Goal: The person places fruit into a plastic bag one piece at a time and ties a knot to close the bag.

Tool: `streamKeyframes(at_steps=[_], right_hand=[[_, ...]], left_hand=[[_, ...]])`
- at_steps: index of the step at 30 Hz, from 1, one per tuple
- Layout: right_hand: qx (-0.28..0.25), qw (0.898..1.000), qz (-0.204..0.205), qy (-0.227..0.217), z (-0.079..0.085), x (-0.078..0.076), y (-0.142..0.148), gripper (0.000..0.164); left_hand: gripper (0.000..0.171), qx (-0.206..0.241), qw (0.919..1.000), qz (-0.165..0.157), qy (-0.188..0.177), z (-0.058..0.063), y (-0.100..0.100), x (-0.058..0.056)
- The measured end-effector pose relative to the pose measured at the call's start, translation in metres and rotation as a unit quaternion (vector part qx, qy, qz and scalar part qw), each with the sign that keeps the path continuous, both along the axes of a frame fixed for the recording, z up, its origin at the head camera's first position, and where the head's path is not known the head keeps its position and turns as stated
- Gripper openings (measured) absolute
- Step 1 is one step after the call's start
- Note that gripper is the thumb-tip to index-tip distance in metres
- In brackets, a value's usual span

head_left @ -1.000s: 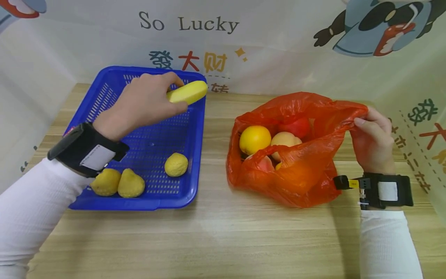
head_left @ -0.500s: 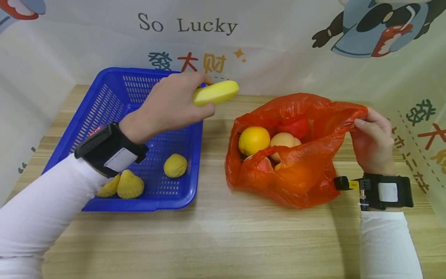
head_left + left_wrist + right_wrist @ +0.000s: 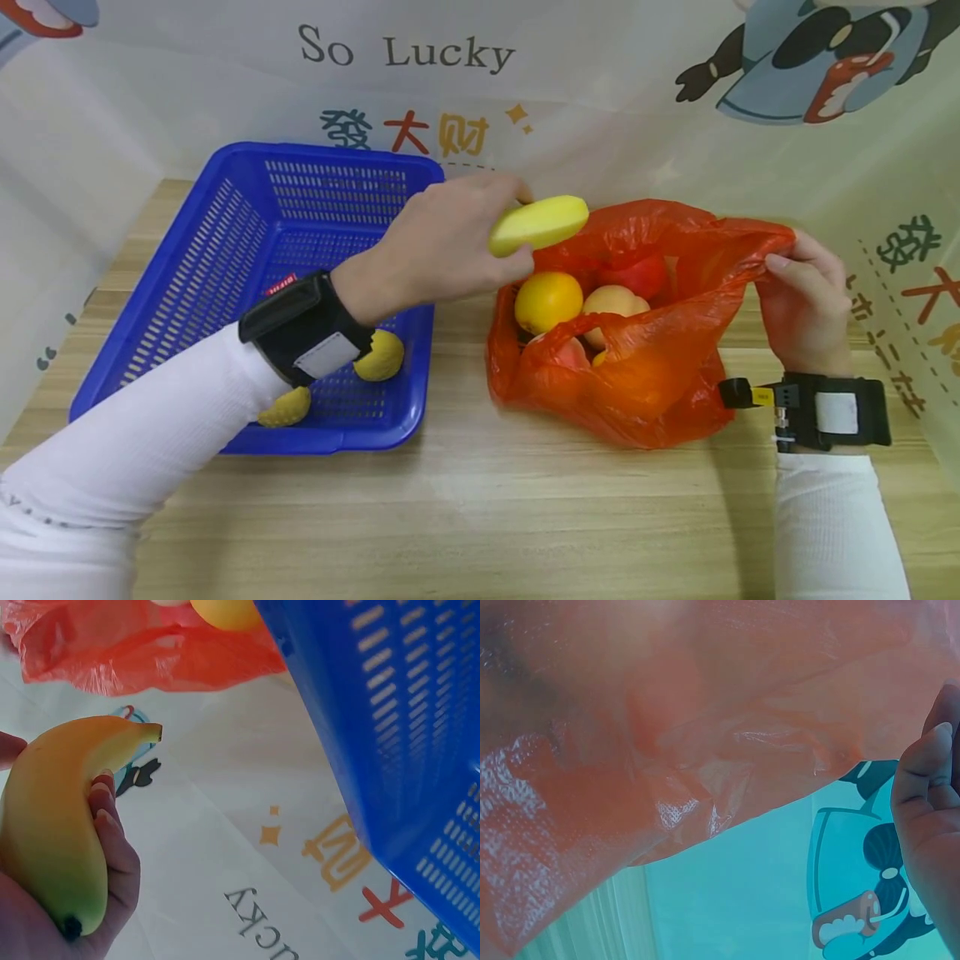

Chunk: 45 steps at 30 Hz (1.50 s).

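My left hand (image 3: 453,237) grips a yellow banana (image 3: 540,223) between thumb and fingers, at the back left of the red plastic bag (image 3: 645,392). In the left wrist view the whole banana (image 3: 67,817) shows, with its short stem and greenish dark-tipped end. My right hand (image 3: 806,300) pinches the bag's right edge and holds its mouth wide. Inside the bag lie an orange-yellow round fruit (image 3: 548,302), a pale peach-coloured fruit (image 3: 615,304), a red fruit (image 3: 636,275) and a pinkish one (image 3: 566,354). Red film fills much of the right wrist view, with the right fingers (image 3: 926,765) at its edge.
A blue slotted basket (image 3: 412,417) stands on the left of the wooden table (image 3: 480,517). In it are a round yellow fruit (image 3: 381,357), another yellow fruit (image 3: 285,408) partly under my left arm, and a small red label (image 3: 281,284). A printed white cloth (image 3: 585,50) hangs behind.
My left hand has carried the banana rightward from over the blue basket to the back left edge of the red bag. The right hand stays on the bag.
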State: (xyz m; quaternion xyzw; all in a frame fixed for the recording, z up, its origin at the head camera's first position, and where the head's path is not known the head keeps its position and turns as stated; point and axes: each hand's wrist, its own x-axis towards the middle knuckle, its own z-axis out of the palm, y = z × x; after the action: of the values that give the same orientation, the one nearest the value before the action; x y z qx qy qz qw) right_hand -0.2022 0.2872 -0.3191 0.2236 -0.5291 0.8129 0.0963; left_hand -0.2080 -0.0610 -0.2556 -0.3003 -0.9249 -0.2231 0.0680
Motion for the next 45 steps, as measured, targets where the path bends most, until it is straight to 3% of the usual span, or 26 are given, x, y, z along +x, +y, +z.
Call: streamKeyframes(at_steps=[17, 26, 45], right_hand=[[0.01, 1.0, -0.008, 0.001, 0.001, 0.0, 0.0, 0.029], [-0.004, 1.0, -0.006, 0.001, 0.002, -0.001, -0.002, 0.029], [0.039, 0.998, -0.038, -0.008, 0.004, 0.001, -0.003, 0.028]], left_hand=[[0.041, -0.027, 0.9959, -0.083, -0.022, -0.017, 0.039, 0.0], [0.044, -0.067, 0.9902, -0.12, -0.025, -0.022, 0.06, 0.002], [0.042, -0.119, 0.9808, -0.151, -0.035, -0.03, 0.089, 0.002]])
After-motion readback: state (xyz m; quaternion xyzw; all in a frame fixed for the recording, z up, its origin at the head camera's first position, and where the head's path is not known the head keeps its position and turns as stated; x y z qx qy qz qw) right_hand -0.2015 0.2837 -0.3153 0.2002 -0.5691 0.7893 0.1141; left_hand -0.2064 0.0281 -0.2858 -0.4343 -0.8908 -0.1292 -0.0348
